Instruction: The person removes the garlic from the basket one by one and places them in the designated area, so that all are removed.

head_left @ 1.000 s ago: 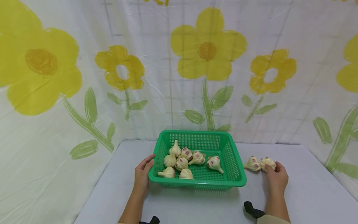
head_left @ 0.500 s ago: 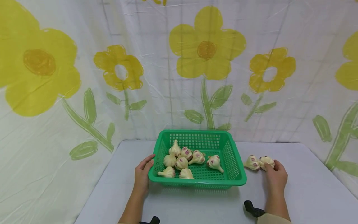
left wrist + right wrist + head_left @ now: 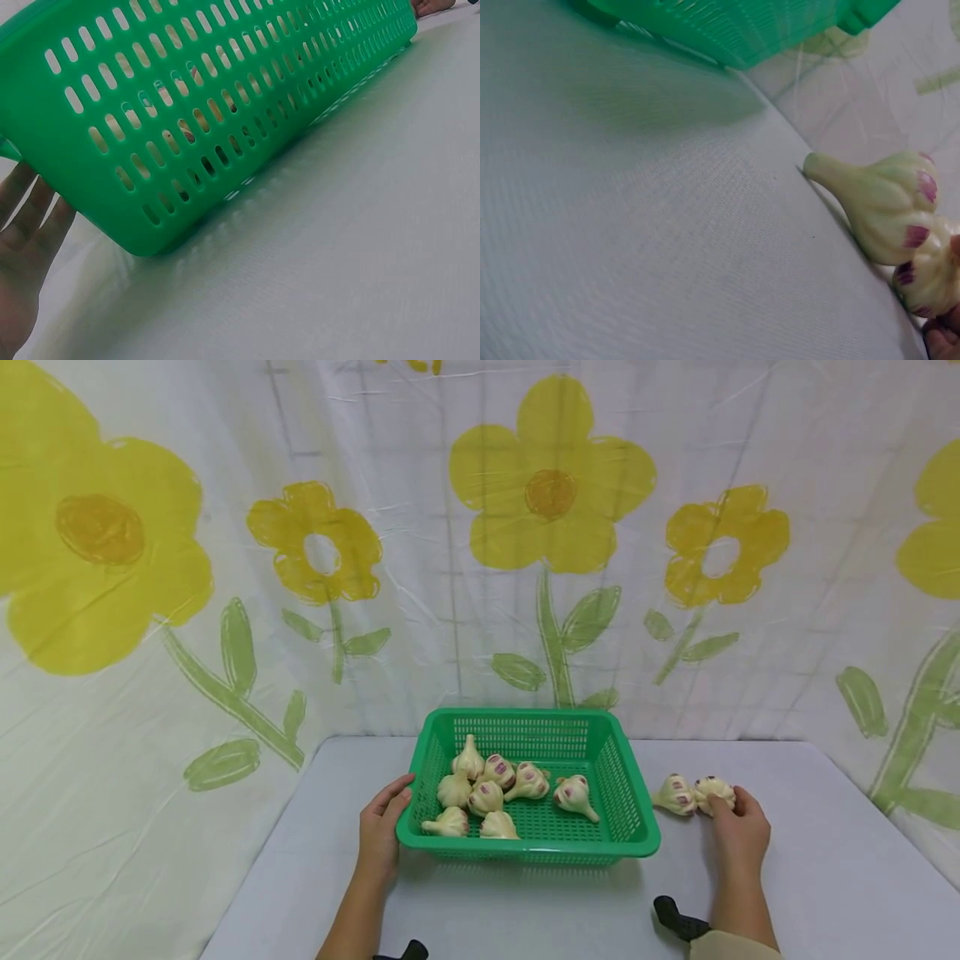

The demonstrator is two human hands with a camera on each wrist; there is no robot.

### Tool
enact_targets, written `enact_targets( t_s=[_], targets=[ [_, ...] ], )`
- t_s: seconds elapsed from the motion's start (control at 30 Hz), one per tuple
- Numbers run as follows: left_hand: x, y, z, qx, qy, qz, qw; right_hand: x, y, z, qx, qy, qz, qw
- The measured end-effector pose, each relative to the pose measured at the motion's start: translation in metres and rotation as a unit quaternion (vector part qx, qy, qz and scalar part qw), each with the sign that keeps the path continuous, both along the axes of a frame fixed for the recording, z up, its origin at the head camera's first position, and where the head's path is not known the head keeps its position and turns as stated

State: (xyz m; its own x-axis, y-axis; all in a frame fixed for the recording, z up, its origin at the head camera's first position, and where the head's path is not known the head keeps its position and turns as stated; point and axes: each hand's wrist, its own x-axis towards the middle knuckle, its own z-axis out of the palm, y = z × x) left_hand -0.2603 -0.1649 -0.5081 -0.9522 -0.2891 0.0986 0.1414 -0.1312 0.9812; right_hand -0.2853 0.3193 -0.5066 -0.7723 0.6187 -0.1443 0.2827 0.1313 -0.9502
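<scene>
Yellow flowers on green stems decorate a white curtain behind a white-covered table. Both hands are well apart. The left hand touches the left end of a green, rectangular plastic basket; the left wrist view shows its fingers fairly straight against the end wall below the rim, a contact the head view partly hides. The right hand pinches a cream, purple-patched garlic bulb on the table, right of the basket. Touching it is a second, similar garlic bulb; the right wrist view reveals its whole pale stem, apart from the basket. Only the head view shows the basket's contents clearly: seven garlic bulbs clustered toward the left and a lone garlic bulb right of them. Through the slots, the left wrist view gives just slivers.
</scene>
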Motion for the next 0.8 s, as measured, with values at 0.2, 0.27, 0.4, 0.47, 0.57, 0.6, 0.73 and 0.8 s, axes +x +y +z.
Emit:
enact_targets(
  t_s=[0.2, 0.27, 0.4, 0.47, 0.57, 0.6, 0.73, 0.8],
  targets=[
    [0.000, 0.000, 0.000, -0.005, -0.007, -0.001, 1.0000, -0.002, 0.001, -0.001, 0.000, -0.002, -0.006, 1.0000],
    [0.000, -0.001, 0.000, -0.005, -0.008, -0.001, 1.0000, -0.003, 0.001, -0.001, -0.001, -0.001, -0.006, 1.0000],
    [0.000, -0.001, 0.001, -0.008, -0.008, 0.000, 0.9999, -0.002, 0.002, -0.001, 0.001, 0.002, -0.005, 1.0000],
    [0.000, -0.001, 0.002, -0.009, -0.009, 0.001, 0.9999, -0.002, 0.002, 0.000, 0.000, 0.005, -0.006, 1.0000],
    [0.001, 0.000, 0.002, -0.007, -0.009, 0.003, 0.9999, -0.001, 0.001, 0.003, -0.009, 0.001, -0.009, 0.9999],
    [0.001, 0.000, 0.002, -0.006, -0.009, 0.003, 0.9999, 0.000, 0.001, 0.005, -0.013, 0.000, -0.010, 0.9999],
    [0.000, 0.000, 0.001, -0.002, -0.008, 0.004, 1.0000, 0.001, 0.000, 0.012, -0.007, 0.007, -0.018, 0.9998],
    [0.000, 0.000, 0.001, -0.002, -0.008, 0.004, 1.0000, 0.001, 0.000, 0.016, -0.003, 0.013, -0.025, 0.9996]
  ],
)
